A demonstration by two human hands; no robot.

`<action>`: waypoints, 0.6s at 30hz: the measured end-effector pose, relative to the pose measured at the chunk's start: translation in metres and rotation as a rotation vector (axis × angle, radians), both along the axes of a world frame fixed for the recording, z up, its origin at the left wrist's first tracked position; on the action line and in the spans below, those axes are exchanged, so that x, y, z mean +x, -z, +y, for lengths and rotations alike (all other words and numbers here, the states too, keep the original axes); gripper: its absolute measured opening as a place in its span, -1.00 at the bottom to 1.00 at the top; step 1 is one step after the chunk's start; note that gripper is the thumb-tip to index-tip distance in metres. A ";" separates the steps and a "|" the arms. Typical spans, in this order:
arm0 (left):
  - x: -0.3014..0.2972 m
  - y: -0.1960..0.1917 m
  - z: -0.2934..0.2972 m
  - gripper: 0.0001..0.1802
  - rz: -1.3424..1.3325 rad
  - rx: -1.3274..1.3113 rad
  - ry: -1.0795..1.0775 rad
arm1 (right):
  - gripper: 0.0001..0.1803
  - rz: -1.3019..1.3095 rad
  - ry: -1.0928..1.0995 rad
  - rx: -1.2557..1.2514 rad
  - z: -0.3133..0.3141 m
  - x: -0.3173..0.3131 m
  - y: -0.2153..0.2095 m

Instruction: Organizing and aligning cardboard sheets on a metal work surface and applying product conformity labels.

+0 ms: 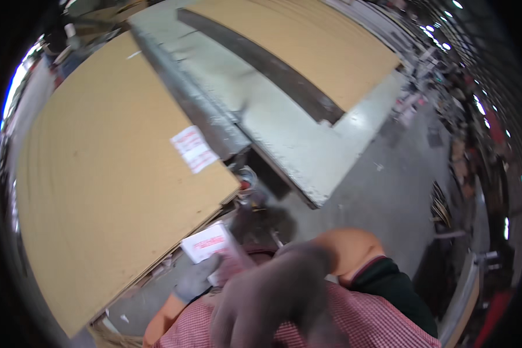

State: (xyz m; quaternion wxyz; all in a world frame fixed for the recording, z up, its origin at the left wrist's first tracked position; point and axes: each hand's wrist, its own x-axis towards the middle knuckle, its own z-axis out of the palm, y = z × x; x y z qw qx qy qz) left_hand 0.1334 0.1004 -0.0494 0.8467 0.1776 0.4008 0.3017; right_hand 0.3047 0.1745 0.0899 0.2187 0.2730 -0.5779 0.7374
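Observation:
My left hand point(196, 279), in a grey glove, is closed on a small stack of white paper labels point(206, 242) with red print. The stack's right side is smeared by motion. Close to the camera and blurred, my right hand point(275, 293) is raised in front of my chest in a grey glove. Its fingers are bent downward and spread apart, with nothing visible in them. A similar white label point(195, 149) with red print lies on the near right corner of a large tan board stack point(110, 174), beyond my left hand.
A pale metal bed point(284, 133) with a dark beam point(261, 58) runs beyond the stack. More tan board point(319, 46) lies at the far side. Grey floor point(383, 180) stretches to the right, with clutter along the edge. My red-checked apron point(365, 313) shows below.

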 end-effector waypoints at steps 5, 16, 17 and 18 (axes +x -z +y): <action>-0.003 0.015 0.007 -0.58 -0.103 0.213 -0.108 | -0.52 0.159 -0.010 -0.027 -0.031 -0.030 0.010; 0.009 -0.038 0.023 -0.59 -0.043 0.287 0.084 | -0.53 -0.880 1.127 0.044 0.003 0.041 0.070; 0.011 -0.045 0.026 -0.58 -0.083 0.293 0.148 | -0.53 -0.873 1.112 0.037 -0.006 0.046 0.083; 0.011 -0.041 0.024 -0.58 -0.069 0.285 0.132 | -0.49 -0.870 1.086 0.002 -0.014 0.049 0.095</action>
